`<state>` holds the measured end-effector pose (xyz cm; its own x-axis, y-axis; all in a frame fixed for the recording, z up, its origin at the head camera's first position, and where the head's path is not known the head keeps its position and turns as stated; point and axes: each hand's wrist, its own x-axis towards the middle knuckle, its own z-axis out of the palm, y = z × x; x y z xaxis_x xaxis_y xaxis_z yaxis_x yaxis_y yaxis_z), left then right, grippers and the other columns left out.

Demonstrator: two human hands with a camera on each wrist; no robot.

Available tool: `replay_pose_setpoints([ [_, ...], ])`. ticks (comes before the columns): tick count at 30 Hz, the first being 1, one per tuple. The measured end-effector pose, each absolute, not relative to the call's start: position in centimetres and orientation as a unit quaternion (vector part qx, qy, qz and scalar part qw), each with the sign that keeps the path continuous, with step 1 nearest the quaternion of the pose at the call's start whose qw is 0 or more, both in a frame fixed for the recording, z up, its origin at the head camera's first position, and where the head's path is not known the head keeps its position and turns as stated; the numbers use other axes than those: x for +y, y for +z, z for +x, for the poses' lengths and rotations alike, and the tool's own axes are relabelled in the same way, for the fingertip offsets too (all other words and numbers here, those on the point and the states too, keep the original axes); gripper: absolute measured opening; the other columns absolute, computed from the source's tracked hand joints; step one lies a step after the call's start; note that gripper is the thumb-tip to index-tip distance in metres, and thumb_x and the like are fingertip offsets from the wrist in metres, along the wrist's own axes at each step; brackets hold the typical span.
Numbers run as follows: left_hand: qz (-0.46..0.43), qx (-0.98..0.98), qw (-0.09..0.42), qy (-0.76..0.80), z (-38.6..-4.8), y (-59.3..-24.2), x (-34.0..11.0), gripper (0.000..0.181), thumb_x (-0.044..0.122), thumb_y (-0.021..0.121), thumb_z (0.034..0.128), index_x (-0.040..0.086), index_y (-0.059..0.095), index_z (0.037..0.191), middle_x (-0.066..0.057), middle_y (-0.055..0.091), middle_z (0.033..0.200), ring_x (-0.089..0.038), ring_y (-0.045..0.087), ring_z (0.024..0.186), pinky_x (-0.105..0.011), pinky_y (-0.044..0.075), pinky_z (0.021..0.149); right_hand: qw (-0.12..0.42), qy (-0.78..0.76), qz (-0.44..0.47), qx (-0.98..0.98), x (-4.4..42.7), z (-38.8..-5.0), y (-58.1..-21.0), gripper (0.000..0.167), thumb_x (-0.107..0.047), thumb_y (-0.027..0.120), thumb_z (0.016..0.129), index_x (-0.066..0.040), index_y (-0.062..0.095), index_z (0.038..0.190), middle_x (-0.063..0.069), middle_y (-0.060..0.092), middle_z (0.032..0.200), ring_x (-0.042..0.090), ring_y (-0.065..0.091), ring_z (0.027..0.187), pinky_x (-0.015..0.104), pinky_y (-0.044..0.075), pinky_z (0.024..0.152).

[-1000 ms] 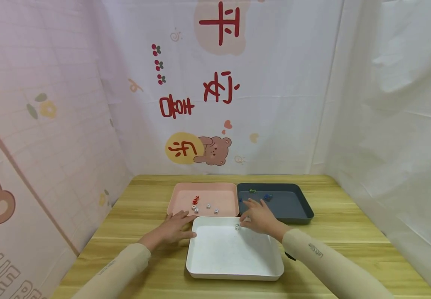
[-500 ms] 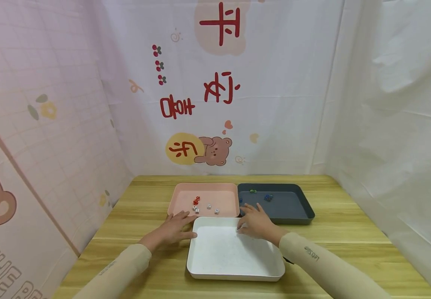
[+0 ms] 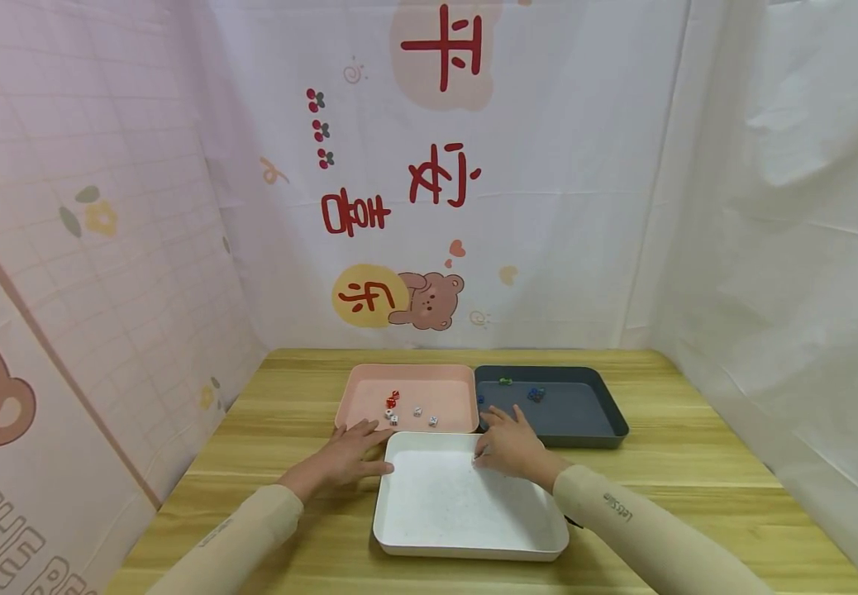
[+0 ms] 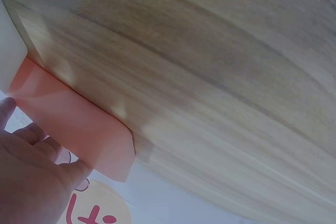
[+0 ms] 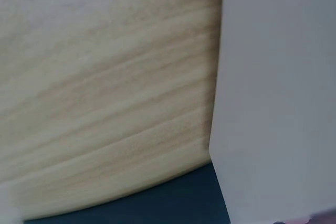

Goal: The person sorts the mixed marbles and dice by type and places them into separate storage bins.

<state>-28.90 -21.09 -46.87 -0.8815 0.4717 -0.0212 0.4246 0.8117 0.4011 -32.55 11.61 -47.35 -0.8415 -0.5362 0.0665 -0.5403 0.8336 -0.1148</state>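
Note:
Over the far right part of the white tray, my right hand pinches a small white die, mostly covered by its fingertips. My left hand lies with fingers spread across the near left corner of the pink tray. Its thumb touches the white tray's left rim. The left wrist view shows the fingers of this hand along the pink tray's edge. In the right wrist view the white tray's wall shows, but hardly any of the hand.
Red dice and several white dice lie in the pink tray. A dark blue-grey tray beside it holds green dice and blue dice. All trays stand on a wooden table with white cloth walls around it.
My right hand has shifted slightly left and nearer over the white tray, and its fingers have closed on the white die that lay beside them. The left hand stays put.

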Motion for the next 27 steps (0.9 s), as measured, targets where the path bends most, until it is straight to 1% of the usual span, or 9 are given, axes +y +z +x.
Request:
replay_pose_setpoints([
  [9, 0.231, 0.952, 0.061, 0.192, -28.8, -46.9, -21.1, 0.069, 0.047, 0.064, 0.0945, 0.015, 0.043, 0.151, -0.026, 0.033, 0.154, -0.045, 0.020, 0.146, -0.068, 0.007, 0.113, 0.029, 0.061, 0.277, -0.959, 11.9, -33.3, -46.7, 0.004, -0.040, 0.079, 0.084, -0.036, 0.078, 0.085, 0.010, 0.052, 0.146, 0.033, 0.033, 0.143, 0.068, 0.014, 0.112],
  [13, 0.229, 0.952, 0.063, 0.192, -28.8, -46.9, -21.1, 0.070, 0.049, 0.063, 0.0940, 0.015, 0.043, 0.152, -0.025, 0.033, 0.155, -0.044, 0.020, 0.146, -0.067, 0.007, 0.113, 0.036, 0.073, 0.285, -0.955, 11.9, -33.4, -45.8, 0.005, -0.039, 0.079, 0.084, -0.034, 0.079, 0.086, 0.011, 0.051, 0.145, 0.034, 0.033, 0.143, 0.068, 0.014, 0.112],
  [18, 0.230, 0.951, 0.063, 0.195, -28.8, -46.8, -21.1, 0.071, 0.052, 0.062, 0.0934, 0.016, 0.043, 0.152, -0.025, 0.033, 0.155, -0.044, 0.019, 0.146, -0.067, 0.006, 0.113, 0.051, 0.089, 0.298, -0.949, 11.6, -33.7, -45.0, 0.011, -0.037, 0.078, 0.085, -0.030, 0.080, 0.092, 0.014, 0.052, 0.144, 0.037, 0.034, 0.142, 0.070, 0.015, 0.110],
  [22, 0.228, 0.951, 0.064, 0.199, -28.7, -46.7, -21.1, 0.071, 0.051, 0.063, 0.0935, 0.016, 0.043, 0.152, -0.025, 0.033, 0.155, -0.044, 0.019, 0.146, -0.067, 0.006, 0.113, 0.061, 0.086, 0.291, -0.951, 11.2, -34.2, -44.6, 0.013, -0.039, 0.077, 0.086, -0.030, 0.081, 0.095, 0.013, 0.052, 0.144, 0.036, 0.035, 0.142, 0.070, 0.015, 0.111],
  [27, 0.229, 0.951, 0.063, 0.199, -28.7, -46.8, -21.1, 0.069, 0.049, 0.064, 0.0939, 0.015, 0.044, 0.151, -0.025, 0.034, 0.154, -0.044, 0.020, 0.146, -0.067, 0.006, 0.113, 0.062, 0.084, 0.277, -0.955, 10.4, -35.0, -44.2, 0.012, -0.039, 0.076, 0.087, -0.031, 0.080, 0.095, 0.011, 0.053, 0.144, 0.034, 0.033, 0.143, 0.068, 0.014, 0.112],
])
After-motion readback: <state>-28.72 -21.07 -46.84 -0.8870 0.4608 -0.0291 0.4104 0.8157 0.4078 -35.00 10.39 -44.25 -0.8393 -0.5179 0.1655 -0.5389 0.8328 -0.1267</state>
